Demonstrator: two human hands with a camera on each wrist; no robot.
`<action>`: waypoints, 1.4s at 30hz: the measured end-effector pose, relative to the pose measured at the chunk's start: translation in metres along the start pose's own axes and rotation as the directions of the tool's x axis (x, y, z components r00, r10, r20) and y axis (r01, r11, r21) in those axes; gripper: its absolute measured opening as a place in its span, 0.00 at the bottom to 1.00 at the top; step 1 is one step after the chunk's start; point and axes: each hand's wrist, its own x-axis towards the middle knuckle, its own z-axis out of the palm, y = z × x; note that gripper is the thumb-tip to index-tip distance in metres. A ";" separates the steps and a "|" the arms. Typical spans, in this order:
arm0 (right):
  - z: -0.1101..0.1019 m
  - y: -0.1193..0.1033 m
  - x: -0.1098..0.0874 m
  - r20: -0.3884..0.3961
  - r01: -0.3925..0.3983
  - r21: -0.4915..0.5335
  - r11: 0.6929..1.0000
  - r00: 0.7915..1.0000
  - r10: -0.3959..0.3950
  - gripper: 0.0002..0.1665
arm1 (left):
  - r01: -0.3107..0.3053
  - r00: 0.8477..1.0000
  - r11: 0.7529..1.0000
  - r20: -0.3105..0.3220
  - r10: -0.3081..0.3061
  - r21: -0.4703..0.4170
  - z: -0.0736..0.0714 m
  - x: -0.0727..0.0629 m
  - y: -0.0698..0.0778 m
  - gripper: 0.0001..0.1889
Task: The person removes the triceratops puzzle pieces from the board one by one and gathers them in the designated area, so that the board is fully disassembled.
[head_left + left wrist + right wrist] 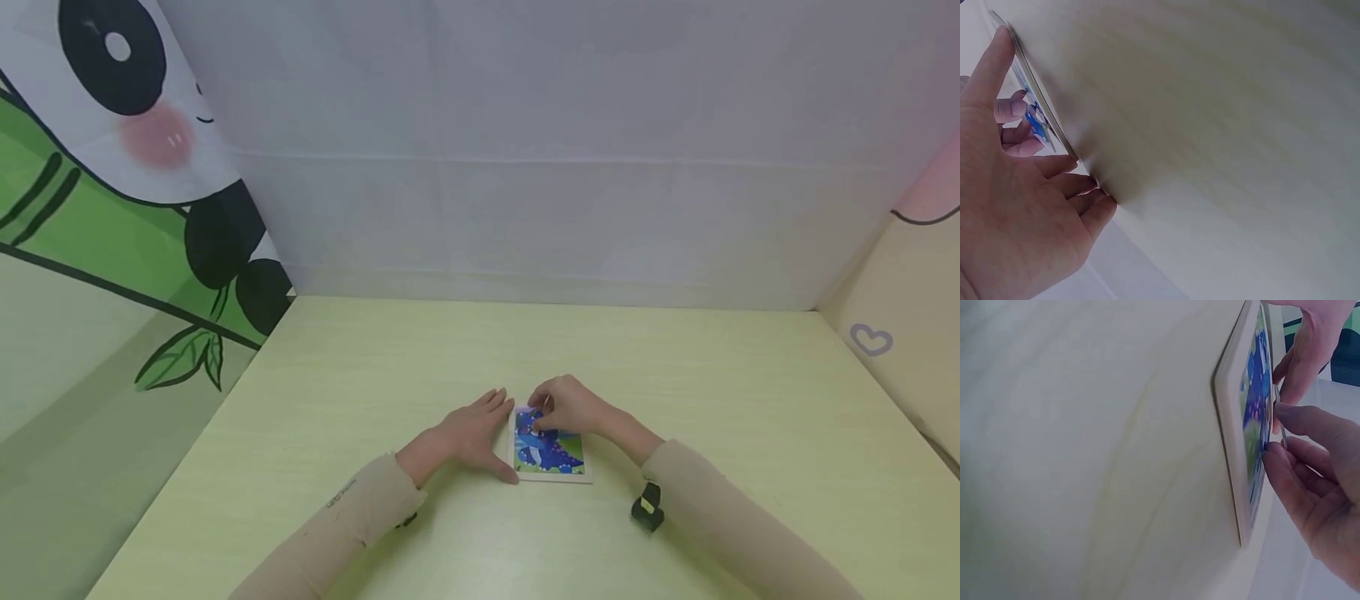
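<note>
A small jigsaw puzzle (551, 457) in a pale wooden tray lies flat on the table, its picture a blue cartoon dinosaur on green. Along the tray's left side, my left hand (472, 435) rests with fingers and thumb spread, the thumb at the near corner. My right hand (573, 407) is over the upper part of the picture and pinches a thin puzzle piece (1283, 434) between thumb and fingers. In the left wrist view that puzzle piece (1039, 125) shows blue and tilts up from the tray. The right fingers hide part of the picture.
The pale yellow table (360, 358) stretches around the puzzle. A white cloth wall (555, 217) stands at its back edge, with a cartoon-printed panel (150, 250) on the left. A black strap device (648, 507) hangs under the right sleeve.
</note>
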 end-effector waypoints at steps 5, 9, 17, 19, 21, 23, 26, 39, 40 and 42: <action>-0.003 0.005 -0.004 0.003 0.002 0.019 1.000 1.000 -0.002 0.16 | -0.003 1.000 1.000 -0.001 0.003 -0.012 0.000 0.000 0.000 0.59; -0.012 0.008 -0.009 0.008 -0.018 0.048 0.999 1.000 0.018 0.17 | -0.004 1.000 1.000 -0.003 0.004 -0.016 0.000 0.000 -0.001 0.59; -0.033 0.022 -0.022 -0.007 -0.030 0.070 0.997 1.000 0.031 0.17 | 0.003 1.000 0.999 0.002 -0.003 -0.035 0.001 0.000 -0.001 0.59; -0.037 0.026 -0.025 -0.013 -0.035 0.064 0.997 0.999 0.036 0.17 | 0.006 1.000 0.999 0.002 -0.006 -0.053 0.001 0.000 -0.001 0.59; -0.040 0.032 -0.029 -0.021 -0.041 0.049 0.998 0.999 0.042 0.17 | 0.010 1.000 0.998 0.009 -0.009 -0.065 0.001 0.001 -0.001 0.60; -0.044 0.039 -0.032 -0.033 -0.046 0.029 0.999 0.998 0.047 0.16 | 0.012 1.000 0.997 0.007 -0.011 -0.070 0.002 0.001 -0.001 0.60; -0.049 0.049 -0.037 -0.054 -0.064 0.018 0.998 0.996 0.065 0.16 | 0.014 1.000 0.997 0.001 -0.014 -0.070 0.002 0.002 -0.001 0.60; -0.057 0.089 -0.058 -0.112 -0.137 0.026 0.990 0.984 0.139 0.16 | 0.004 1.000 0.995 -0.013 -0.005 -0.101 -0.001 0.000 -0.001 0.59; -0.057 0.091 -0.059 -0.116 -0.140 0.034 0.990 0.983 0.143 0.16 | 0.005 1.000 0.995 -0.012 -0.006 -0.100 -0.001 0.000 -0.001 0.59; -0.057 0.095 -0.062 -0.121 -0.143 0.042 0.989 0.982 0.147 0.16 | 0.005 1.000 0.995 -0.016 -0.006 -0.101 0.000 0.000 -0.002 0.59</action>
